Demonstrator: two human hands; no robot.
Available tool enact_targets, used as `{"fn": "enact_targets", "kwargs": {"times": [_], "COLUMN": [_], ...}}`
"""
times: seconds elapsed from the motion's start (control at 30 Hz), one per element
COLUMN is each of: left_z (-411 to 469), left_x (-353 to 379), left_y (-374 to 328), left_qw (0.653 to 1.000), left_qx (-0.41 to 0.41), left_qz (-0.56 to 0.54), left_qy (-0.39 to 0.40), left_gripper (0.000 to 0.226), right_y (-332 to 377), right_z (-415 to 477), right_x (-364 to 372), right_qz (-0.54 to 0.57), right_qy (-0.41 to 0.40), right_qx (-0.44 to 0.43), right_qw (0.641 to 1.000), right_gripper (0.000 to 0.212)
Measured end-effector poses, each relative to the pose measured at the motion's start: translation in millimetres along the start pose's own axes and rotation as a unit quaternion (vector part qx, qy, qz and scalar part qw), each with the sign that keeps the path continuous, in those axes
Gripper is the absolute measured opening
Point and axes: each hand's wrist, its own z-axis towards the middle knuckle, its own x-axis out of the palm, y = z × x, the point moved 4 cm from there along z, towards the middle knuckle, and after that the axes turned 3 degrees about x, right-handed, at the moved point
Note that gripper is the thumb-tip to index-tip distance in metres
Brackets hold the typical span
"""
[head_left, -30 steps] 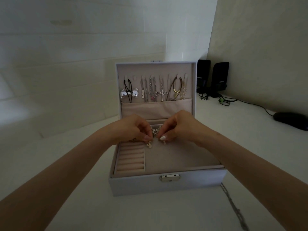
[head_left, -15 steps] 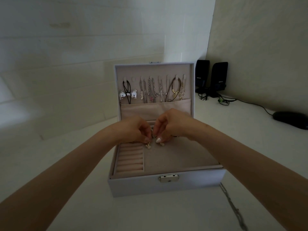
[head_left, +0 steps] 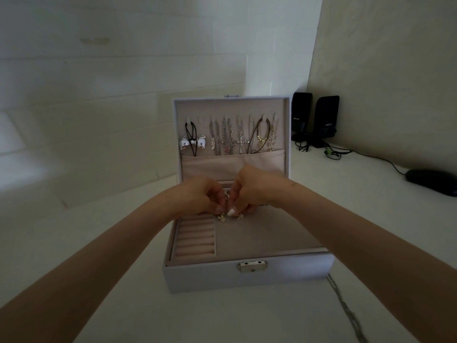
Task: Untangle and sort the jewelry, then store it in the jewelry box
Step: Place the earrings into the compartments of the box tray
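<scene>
pale grey leatherette covers the one jewelry box (head_left: 247,278), which stands open on the white table (head_left: 123,305) with its lid (head_left: 231,106) upright. two hands meet over the flat beige tray at the back of the box. the left hand (head_left: 197,194) and the right hand (head_left: 254,190) have their fingers curled in, and the thumb and forefinger tips of each pinch one small tangled jewelry piece (head_left: 223,216). it hangs between them just above the tray lining, with two little pale gold bits dangling; whether it touches the lining i cannot tell.

inside the lid at least six necklaces (head_left: 226,142) hang from a row of hooks, their ends tucked into one pink pocket (head_left: 232,163). among them are one black cord with a white bow-shaped pendant, one feather, one cross and one brown cord; the chains overlap too much for a surer count. one block of ring rolls (head_left: 195,240) fills the tray's left side. one metal clasp (head_left: 252,266) sits on the front wall.

one loose chain (head_left: 346,310) lies on the table just right of the box. two black speakers (head_left: 314,120) stand in the far corner, and one black mouse (head_left: 430,180) lies at the right edge.
</scene>
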Motion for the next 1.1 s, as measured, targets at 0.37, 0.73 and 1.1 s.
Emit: {"fn": "enact_targets", "kwargs": {"times": [0.37, 0.73, 1.1], "left_z": [-4.0, -6.2, -8.2], "left_x": [0.5, 2.0, 3.5], "left_y": [1.4, 3.4, 1.1], "left_qw": [1.0, 0.999, 0.999], "left_qx": [0.015, 0.024, 0.033], "left_qz": [-0.004, -0.011, -0.004], "left_qy": [-0.006, -0.025, -0.027], "left_gripper": [0.024, 0.01, 0.007], "right_y": [-4.0, -3.7, -1.7], "right_z": [-3.7, -1.2, 2.8], "right_x": [-1.5, -3.0, -3.6], "right_qz": [0.061, -0.044, -0.096], "right_qy": [0.017, -0.017, -0.051], "right_qx": [0.046, 0.046, 0.015], "right_qw": [0.997, 0.998, 0.994], "right_gripper": [0.003, 0.026, 0.031]}}
